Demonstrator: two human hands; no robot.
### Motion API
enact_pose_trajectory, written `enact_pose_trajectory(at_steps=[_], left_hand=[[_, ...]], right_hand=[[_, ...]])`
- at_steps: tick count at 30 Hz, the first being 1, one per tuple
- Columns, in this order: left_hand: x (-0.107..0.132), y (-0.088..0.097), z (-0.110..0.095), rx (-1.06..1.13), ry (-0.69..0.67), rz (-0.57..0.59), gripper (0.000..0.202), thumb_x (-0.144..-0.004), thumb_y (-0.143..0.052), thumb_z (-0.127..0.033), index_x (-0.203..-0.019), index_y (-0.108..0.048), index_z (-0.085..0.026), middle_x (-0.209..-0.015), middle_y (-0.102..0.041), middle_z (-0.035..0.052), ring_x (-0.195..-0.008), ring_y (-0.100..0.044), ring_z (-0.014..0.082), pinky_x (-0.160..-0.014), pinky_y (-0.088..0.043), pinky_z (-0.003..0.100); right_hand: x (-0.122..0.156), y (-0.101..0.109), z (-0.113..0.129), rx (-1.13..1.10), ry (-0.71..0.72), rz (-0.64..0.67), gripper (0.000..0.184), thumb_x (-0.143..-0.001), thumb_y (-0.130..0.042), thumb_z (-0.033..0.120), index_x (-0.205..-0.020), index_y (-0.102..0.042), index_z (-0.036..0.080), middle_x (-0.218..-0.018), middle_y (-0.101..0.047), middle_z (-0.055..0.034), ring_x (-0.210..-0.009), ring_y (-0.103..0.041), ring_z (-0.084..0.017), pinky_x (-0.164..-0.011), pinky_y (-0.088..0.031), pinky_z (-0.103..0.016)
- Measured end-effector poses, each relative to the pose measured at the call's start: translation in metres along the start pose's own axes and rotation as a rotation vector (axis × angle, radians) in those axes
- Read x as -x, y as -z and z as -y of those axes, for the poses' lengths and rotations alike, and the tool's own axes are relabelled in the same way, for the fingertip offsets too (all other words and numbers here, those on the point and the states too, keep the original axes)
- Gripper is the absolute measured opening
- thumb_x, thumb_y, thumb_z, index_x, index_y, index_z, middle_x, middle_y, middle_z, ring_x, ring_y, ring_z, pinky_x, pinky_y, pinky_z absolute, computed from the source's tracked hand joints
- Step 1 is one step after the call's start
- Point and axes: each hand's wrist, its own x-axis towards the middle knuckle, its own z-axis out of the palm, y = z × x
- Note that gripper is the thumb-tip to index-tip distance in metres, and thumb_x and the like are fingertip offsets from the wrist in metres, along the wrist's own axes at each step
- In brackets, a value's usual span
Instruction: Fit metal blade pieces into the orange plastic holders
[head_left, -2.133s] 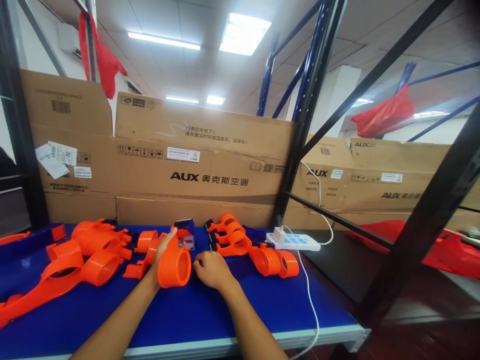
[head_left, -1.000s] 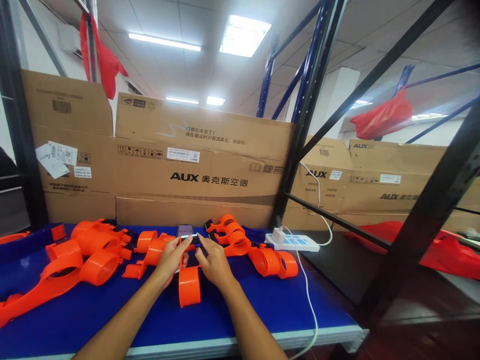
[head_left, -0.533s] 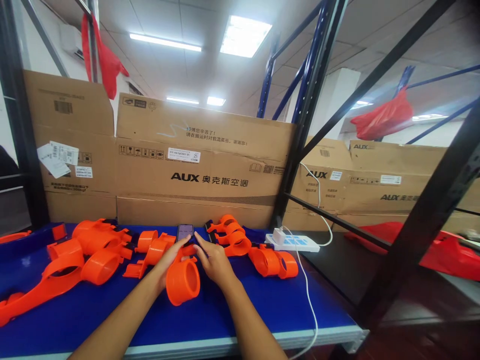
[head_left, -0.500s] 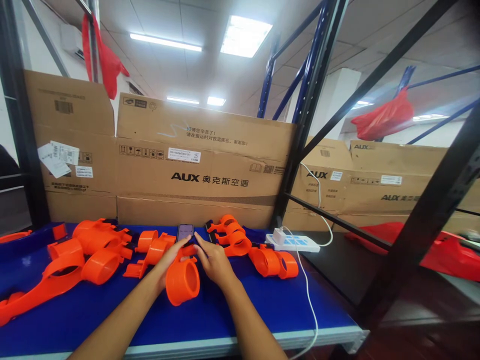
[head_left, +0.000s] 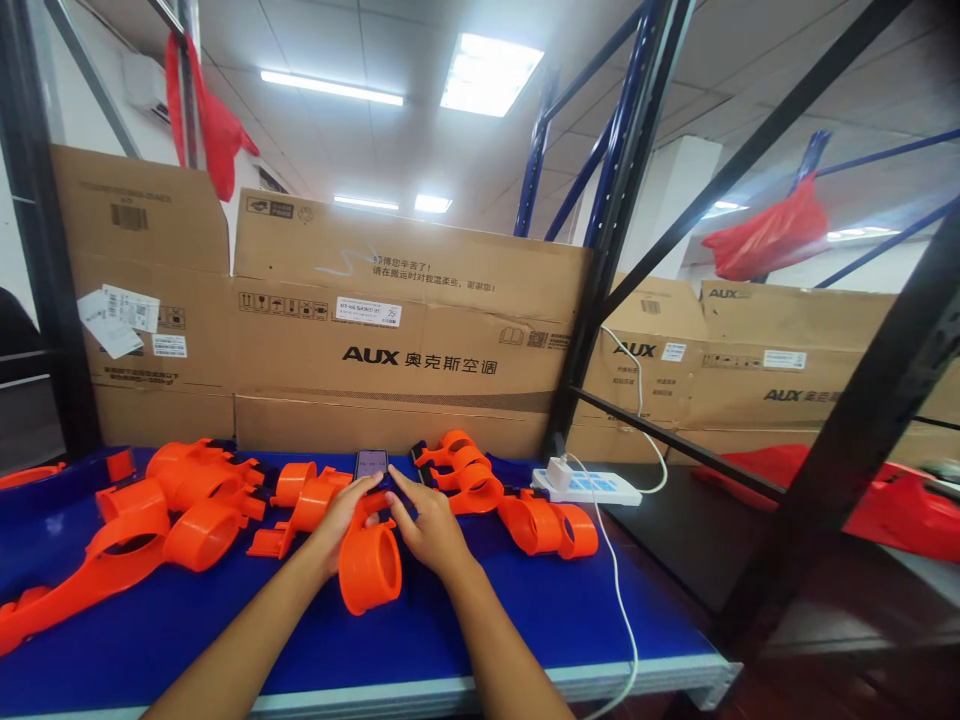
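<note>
Between my hands is an orange plastic tape dispenser (head_left: 369, 572), tilted, its round tape hub toward me and no tape roll on it. My left hand (head_left: 340, 524) is closed around its far part from the left; its fingers are partly hidden. From the right, my right hand (head_left: 430, 527) pinches near the dispenser's dark far end with thumb and index finger. Just beyond the fingertips lies a phone (head_left: 372, 464) with a lit screen. More orange dispensers (head_left: 311, 497) rest left of my left hand, and others (head_left: 469, 478) lie beyond my right hand.
A larger heap of orange dispensers (head_left: 199, 490) covers the left of the blue tabletop (head_left: 420, 655). At right are two orange dispensers (head_left: 544, 525), a white power strip (head_left: 589, 483) and its cable (head_left: 619, 620). Cardboard (head_left: 420, 330) walls the back; a black rack post (head_left: 600, 280) stands at right.
The held dispenser's hub has shifted slightly right and turned a little. Both hands stay nearly in place, with small finger movements.
</note>
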Motion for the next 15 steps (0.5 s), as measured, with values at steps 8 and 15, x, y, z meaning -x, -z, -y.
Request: enact_pose_trajectory(at_steps=[8,15], left_hand=[[0.0013,-0.0051,-0.0002,-0.064,-0.109,-0.003,0.03,-0.076,-0.085,-0.037,-0.095,-0.068,-0.02,-0.063,-0.064,-0.0049,-0.038,-0.051,0.0066,-0.037,-0.034,0.018],[0.0028,-0.0041,-0.0018,-0.091,-0.097,-0.001,0.033,-0.075,-0.085,-0.042,-0.085,-0.066,-0.018,-0.052,-0.057,-0.0057,-0.034,-0.043,0.0058,-0.036,-0.03,0.018]], right_hand=[[0.0011,-0.002,0.0032,-0.008,-0.04,-0.002,0.049,-0.103,-0.051,0.033,-0.152,-0.051,0.024,-0.116,-0.078,-0.0107,-0.088,-0.075,-0.023,-0.081,-0.059,-0.035],[-0.0021,-0.0007,0.0013,-0.018,-0.169,-0.114,0.035,-0.107,-0.04,0.037,-0.113,-0.072,0.022,-0.092,-0.078,-0.0077,-0.079,-0.072,-0.02,-0.071,-0.053,-0.027]])
